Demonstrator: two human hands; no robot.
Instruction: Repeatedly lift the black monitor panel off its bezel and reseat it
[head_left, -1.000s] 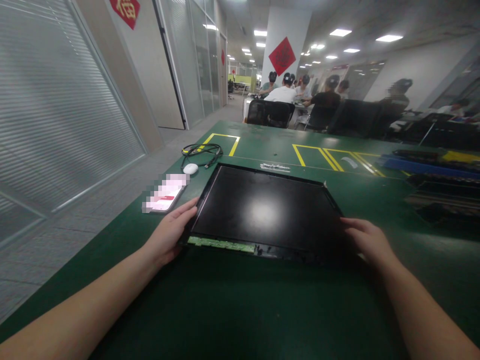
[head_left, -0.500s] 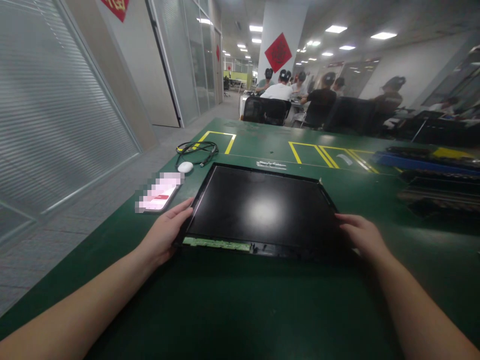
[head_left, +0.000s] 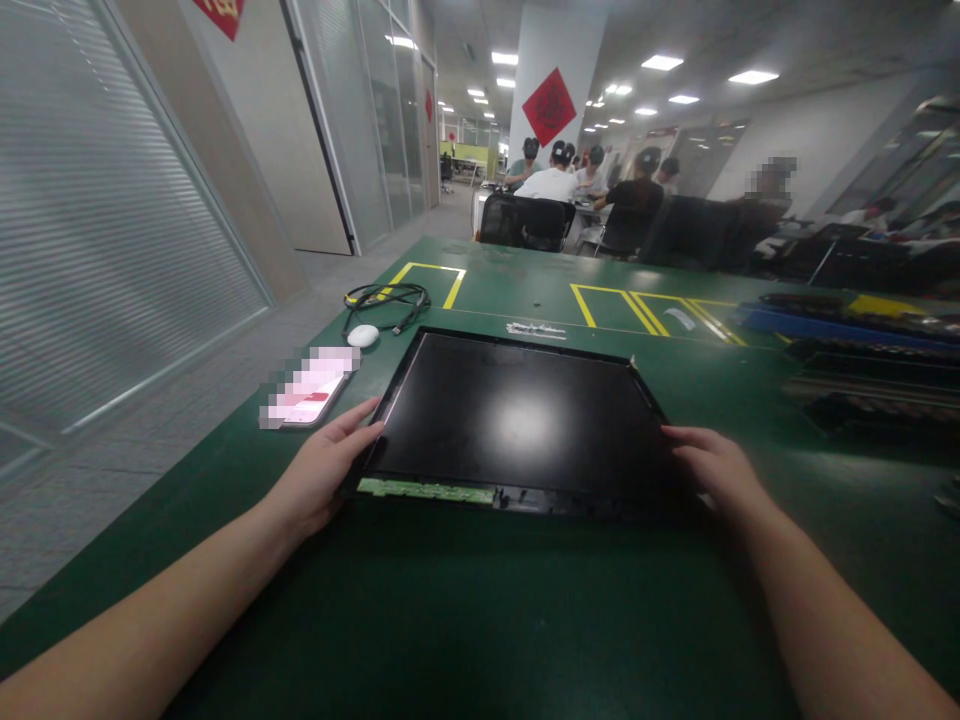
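Barely anything has changed over the last second: the view has swung slightly rightward, while the screen panel (head_left: 517, 420) keeps its place relative to the things beside it, so the handling looks like a steady hold rather than a fresh move. The left hand (head_left: 322, 470) is partly curled round the panel's left edge, thumb over the rim, its lower fingers hidden. Between the hands the panel lies face up, a green strip (head_left: 427, 491) along the left part of its near edge; whether that edge touches the green table (head_left: 480, 620) I cannot tell. The right hand (head_left: 716, 465) grips the right edge likewise, half closed, fingers mostly underneath. On the tabletop, from the left, come a lit phone (head_left: 319, 395), a white mouse-like object (head_left: 364, 336), a coiled black cable (head_left: 390, 288), yellow tape outlines (head_left: 455, 290), small pale scraps (head_left: 535, 329) and a blurred dark stack (head_left: 870, 385). Beyond, a blinds-backed glass partition (head_left: 112, 200) gives way to a pillar (head_left: 562, 40) bearing a red diamond sign (head_left: 550, 107), then seated people (head_left: 555, 183).
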